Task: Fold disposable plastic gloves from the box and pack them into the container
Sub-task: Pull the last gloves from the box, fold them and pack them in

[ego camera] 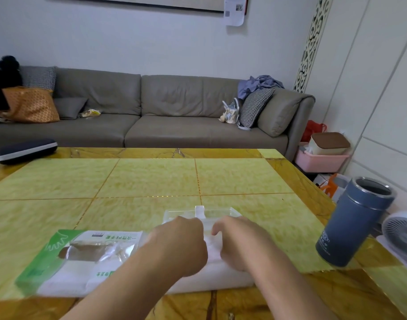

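table (151, 181): yellow-green marbled tiles, amber border | glove packet (66, 257): green and white | flask (357, 220): slate blue | sofa (174, 112): grey-brown | far-right cushion (255, 107): black-white houndstooth

Both forearms reach forward from the bottom edge, bare, converging toward the middle. Left hand (182, 244) is knuckles up, fingers curled under and hidden from view, close beside the right. Right hand (238, 242) is also palm down, fingers curled downward with fingertips (215, 230) bent toward the left hand.
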`<state>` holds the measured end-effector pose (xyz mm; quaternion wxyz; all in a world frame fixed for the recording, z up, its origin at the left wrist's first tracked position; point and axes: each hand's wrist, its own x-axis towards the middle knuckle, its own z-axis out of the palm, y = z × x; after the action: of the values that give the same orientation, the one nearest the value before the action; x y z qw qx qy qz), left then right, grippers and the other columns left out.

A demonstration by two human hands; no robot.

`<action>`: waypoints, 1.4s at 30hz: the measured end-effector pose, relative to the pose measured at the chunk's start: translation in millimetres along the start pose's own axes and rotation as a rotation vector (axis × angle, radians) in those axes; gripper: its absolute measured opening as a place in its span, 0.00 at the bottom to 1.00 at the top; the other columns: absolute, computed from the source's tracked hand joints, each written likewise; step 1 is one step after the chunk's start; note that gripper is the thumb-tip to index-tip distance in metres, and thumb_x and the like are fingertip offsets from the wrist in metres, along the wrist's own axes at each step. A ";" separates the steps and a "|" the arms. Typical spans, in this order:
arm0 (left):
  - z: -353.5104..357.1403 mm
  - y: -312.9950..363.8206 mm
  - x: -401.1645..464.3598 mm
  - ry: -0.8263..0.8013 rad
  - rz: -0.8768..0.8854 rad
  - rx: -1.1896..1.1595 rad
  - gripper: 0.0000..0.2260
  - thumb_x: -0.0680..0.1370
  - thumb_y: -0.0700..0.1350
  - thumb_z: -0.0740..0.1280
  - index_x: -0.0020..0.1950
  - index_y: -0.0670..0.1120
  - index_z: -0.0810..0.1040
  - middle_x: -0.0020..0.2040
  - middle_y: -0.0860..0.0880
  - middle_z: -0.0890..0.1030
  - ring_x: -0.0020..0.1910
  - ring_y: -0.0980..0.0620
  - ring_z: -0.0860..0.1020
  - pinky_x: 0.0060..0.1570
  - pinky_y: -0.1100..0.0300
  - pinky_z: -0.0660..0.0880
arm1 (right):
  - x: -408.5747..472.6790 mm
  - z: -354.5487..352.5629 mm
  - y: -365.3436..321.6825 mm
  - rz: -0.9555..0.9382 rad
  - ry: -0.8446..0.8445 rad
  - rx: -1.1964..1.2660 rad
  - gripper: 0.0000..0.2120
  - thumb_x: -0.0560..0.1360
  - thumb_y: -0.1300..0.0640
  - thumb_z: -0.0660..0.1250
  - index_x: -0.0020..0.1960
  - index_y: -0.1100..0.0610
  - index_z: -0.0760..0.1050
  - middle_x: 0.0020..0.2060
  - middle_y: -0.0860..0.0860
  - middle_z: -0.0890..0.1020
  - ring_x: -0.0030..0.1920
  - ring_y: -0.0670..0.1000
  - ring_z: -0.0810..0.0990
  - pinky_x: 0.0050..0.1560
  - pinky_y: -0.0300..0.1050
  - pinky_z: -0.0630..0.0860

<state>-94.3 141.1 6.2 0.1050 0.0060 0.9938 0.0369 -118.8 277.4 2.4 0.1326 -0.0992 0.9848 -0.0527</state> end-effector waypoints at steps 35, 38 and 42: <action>48.5 -180.2 -17.8 0.314 -0.150 -0.530 0.15 0.78 0.54 0.71 0.33 0.52 0.80 0.29 0.56 0.80 0.26 0.57 0.74 0.28 0.62 0.68 | 12.3 58.8 -112.2 -0.744 0.276 0.031 0.18 0.78 0.60 0.59 0.62 0.48 0.80 0.59 0.41 0.78 0.63 0.47 0.68 0.66 0.42 0.57; 43.7 -185.2 -18.8 0.347 -0.197 -0.647 0.13 0.81 0.48 0.68 0.37 0.52 0.83 0.33 0.55 0.83 0.27 0.56 0.76 0.28 0.62 0.70 | 12.0 60.5 -111.4 -0.740 0.238 0.049 0.18 0.79 0.58 0.60 0.65 0.46 0.79 0.63 0.40 0.76 0.65 0.45 0.65 0.64 0.38 0.53; 31.7 -188.4 -24.1 0.500 -0.224 -0.936 0.13 0.83 0.43 0.64 0.42 0.49 0.84 0.37 0.53 0.86 0.37 0.46 0.83 0.45 0.44 0.82 | 7.5 56.8 -110.8 -0.749 0.219 0.092 0.18 0.81 0.59 0.60 0.67 0.46 0.79 0.67 0.40 0.75 0.61 0.42 0.58 0.61 0.33 0.53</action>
<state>-65.0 -44.9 -33.8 -0.1396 -0.1565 0.8604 0.4644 -90.3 163.5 -39.6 0.0025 -0.4396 0.8853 -0.1520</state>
